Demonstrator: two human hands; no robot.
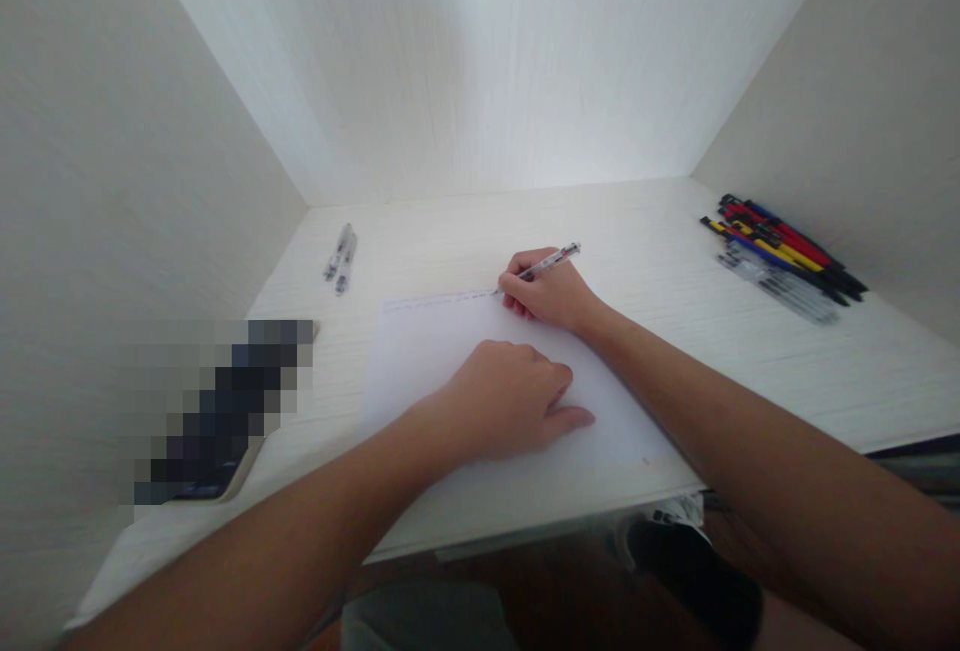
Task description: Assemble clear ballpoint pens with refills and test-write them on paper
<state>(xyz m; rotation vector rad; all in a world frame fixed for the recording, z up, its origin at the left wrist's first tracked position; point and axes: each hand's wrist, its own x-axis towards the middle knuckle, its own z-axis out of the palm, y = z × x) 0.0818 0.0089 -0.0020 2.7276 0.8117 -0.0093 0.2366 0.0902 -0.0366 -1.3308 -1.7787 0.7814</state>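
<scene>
A white sheet of paper (420, 361) lies on the desk, with small lines of handwriting along its top edge. My right hand (544, 291) is closed around a clear-barrelled pen (556, 259), its tip touching the paper at the end of the written line. The pen leans up to the right. Lower on the sheet rests my left hand (510, 401), palm down and holding nothing. Its fingers are loosely bent, and the thumb stretches out apart from them. The undersides of those fingers are hidden.
Two clear pens (341, 259) lie at the desk's back left. A phone-like object (225, 411), mostly pixelated, is at the left edge. Several coloured pens (784, 246) and clear pens (784, 283) are piled on the right. Panels (495, 71) enclose the white desk (427, 241).
</scene>
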